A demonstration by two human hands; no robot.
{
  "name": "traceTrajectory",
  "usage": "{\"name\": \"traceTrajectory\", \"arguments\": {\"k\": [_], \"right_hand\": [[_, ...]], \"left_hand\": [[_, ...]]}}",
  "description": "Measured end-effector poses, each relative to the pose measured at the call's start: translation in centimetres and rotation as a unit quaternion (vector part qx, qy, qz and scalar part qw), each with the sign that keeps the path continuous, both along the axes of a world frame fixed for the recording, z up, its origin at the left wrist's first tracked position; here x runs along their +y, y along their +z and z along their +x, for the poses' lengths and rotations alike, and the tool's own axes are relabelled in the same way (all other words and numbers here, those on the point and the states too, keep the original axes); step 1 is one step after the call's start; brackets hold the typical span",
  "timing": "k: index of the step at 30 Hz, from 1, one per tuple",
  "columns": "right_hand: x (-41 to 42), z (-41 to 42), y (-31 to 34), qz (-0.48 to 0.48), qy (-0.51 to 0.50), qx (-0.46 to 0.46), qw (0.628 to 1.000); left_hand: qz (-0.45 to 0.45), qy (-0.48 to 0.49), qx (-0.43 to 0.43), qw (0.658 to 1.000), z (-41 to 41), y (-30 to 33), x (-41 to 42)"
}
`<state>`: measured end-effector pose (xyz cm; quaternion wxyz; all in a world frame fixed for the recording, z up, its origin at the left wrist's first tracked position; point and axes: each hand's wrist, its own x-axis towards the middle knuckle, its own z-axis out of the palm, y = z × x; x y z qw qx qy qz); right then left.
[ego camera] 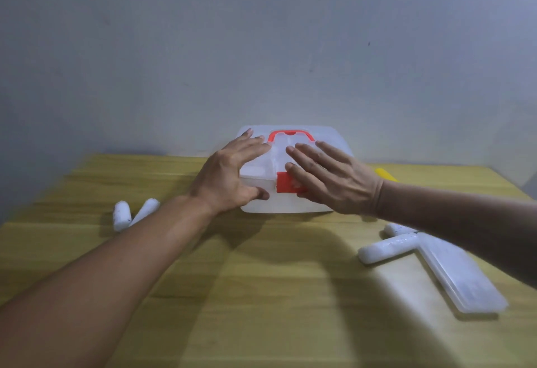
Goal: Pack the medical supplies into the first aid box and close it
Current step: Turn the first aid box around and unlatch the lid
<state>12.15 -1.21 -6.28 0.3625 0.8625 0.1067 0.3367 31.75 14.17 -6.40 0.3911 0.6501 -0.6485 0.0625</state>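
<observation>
At twelve o'clock on the yellow wooden surface (261, 295) sits the translucent plastic first aid box with red handle and latch (290, 205). The left hand (229, 176) and right hand (328, 181) spread flat over its lid, each grip released, grasping nothing. It looks light, stiff, slippery; best held by its sides.

White gauze rolls (122, 215) lie at nine o'clock.

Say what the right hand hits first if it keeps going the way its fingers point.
Probably the red handle on the first aid box: the right hand lies over the lid, fingers aimed up-left at it. Depth is unclear, so it may pass above.
</observation>
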Motion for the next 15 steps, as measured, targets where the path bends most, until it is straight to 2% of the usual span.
{"name": "traceTrajectory", "arguments": {"k": [7, 12, 15], "right_hand": [[-1.4, -0.7, 1.5, 0.105, 0.017, 0.066, 0.992], [-1.7, -0.9, -0.2, 0.115, 0.011, 0.023, 0.993], [-1.6, -0.2, -0.8, 0.110, 0.023, -0.017, 0.993]], "left_hand": [[-0.013, -0.020, 0.026, 0.999, 0.3, -0.1, -0.2], [-0.065, -0.022, 0.037, 0.997, 0.0, -0.9, -0.9], [-0.064, -0.028, 0.014, 0.997, 0.2, -1.2, -1.3]]}}
